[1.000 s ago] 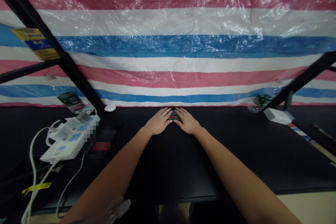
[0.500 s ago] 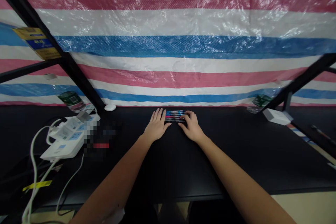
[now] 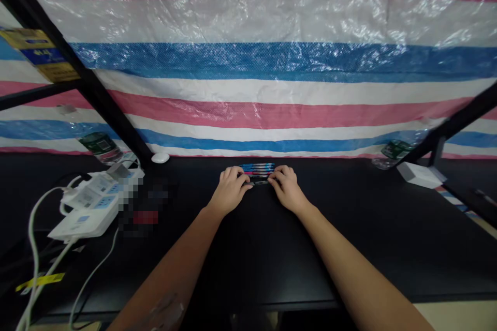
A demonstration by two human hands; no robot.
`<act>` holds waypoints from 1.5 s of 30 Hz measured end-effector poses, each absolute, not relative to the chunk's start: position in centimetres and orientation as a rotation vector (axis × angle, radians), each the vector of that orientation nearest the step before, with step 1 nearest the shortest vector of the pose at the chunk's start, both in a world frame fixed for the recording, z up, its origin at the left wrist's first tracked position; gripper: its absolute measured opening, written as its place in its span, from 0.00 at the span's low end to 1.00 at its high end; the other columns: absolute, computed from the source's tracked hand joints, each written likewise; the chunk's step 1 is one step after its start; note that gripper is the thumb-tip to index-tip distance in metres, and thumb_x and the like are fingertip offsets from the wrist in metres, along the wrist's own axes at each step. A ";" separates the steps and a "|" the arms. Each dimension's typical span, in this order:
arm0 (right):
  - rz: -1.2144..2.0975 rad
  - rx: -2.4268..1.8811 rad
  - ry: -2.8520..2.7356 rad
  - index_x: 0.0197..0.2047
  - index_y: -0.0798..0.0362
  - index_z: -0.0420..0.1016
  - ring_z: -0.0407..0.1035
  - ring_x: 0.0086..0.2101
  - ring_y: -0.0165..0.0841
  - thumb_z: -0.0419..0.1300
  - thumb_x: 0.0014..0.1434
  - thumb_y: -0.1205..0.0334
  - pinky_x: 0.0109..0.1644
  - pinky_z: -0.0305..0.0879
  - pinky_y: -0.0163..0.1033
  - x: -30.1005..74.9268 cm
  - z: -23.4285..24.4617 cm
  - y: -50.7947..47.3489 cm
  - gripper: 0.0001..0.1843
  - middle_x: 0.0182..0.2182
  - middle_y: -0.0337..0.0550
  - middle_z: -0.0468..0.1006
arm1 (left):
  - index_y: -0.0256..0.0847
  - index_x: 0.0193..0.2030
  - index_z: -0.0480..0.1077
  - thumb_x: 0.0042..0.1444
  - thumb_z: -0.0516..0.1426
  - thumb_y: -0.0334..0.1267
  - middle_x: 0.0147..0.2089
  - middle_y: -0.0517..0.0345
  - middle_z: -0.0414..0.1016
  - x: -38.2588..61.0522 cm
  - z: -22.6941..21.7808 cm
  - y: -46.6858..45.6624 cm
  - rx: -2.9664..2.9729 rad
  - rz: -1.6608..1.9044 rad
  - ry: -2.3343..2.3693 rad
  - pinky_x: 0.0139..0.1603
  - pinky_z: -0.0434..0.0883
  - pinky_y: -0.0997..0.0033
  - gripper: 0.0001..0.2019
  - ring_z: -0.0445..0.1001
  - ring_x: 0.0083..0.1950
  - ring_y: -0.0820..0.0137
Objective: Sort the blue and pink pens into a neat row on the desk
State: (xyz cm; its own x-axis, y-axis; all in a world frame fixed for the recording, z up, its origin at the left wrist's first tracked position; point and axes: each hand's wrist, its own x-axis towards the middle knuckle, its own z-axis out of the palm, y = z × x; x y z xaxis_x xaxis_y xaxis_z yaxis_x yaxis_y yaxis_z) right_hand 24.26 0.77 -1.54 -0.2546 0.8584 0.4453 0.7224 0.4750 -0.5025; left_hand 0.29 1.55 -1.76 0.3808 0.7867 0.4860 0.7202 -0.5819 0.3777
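Several pens (image 3: 258, 166) lie side by side in a row at the back of the black table, blue ones farthest and a pinkish-red one nearer me. In front of the row, a dark pen (image 3: 259, 182) runs crosswise between my hands, slightly apart from the others. My left hand (image 3: 230, 186) pinches its left end, fingers curled. At the other end my right hand (image 3: 286, 186) has thumb and fingers closed on it. Both hands partly hide the pen ends.
On the left are a white power strip (image 3: 97, 207) with plugs and cables, a bottle (image 3: 101, 146) and a round white object (image 3: 160, 158). Another bottle (image 3: 396, 150) and a white box (image 3: 419, 175) stand right. A striped sheet (image 3: 256, 114) hangs behind the table.
My left hand's fingers, earlier stretched out flat, are now curled in. The dark pen has come slightly toward me, away from the row. The view has shifted a little.
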 end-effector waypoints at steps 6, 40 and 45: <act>0.957 -1.203 -1.546 0.29 0.50 0.69 0.60 0.24 0.32 0.54 0.69 0.42 0.29 0.57 0.37 23.3 -0.6 0.0 0.24 0.22 0.37 0.65 | 0.43 0.43 0.74 0.63 0.60 0.48 0.31 0.60 0.71 1.4 -1.1 1.2 1.542 1.355 1.089 0.33 0.65 0.68 0.11 0.67 0.29 0.71; 1.440 -1.033 -1.249 0.41 0.56 0.79 0.73 0.28 0.33 0.62 0.62 0.41 0.23 0.58 0.33 20.9 -0.2 -1.7 0.24 0.34 0.49 0.81 | 0.37 0.42 0.79 0.55 0.68 0.37 0.42 0.52 0.80 3.7 -0.7 0.1 0.818 1.412 0.674 0.40 0.71 0.73 0.10 0.75 0.36 0.74; 1.348 -0.998 -1.206 0.42 0.52 0.78 0.74 0.36 0.34 0.75 0.49 0.51 0.31 0.64 0.33 20.8 0.0 -2.0 0.21 0.38 0.44 0.80 | 0.38 0.41 0.76 0.57 0.67 0.38 0.42 0.51 0.81 3.5 -0.7 0.1 0.820 1.387 0.660 0.39 0.72 0.73 0.09 0.75 0.34 0.75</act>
State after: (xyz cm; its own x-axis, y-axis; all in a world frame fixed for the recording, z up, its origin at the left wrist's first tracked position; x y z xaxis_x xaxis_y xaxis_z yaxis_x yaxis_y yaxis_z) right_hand 20.85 -1.99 0.05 -0.1311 0.9902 0.0487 -0.1580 0.0276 -0.9871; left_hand 3.52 0.10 -0.68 0.0896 0.9939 0.0651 -0.5760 -0.0016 0.8175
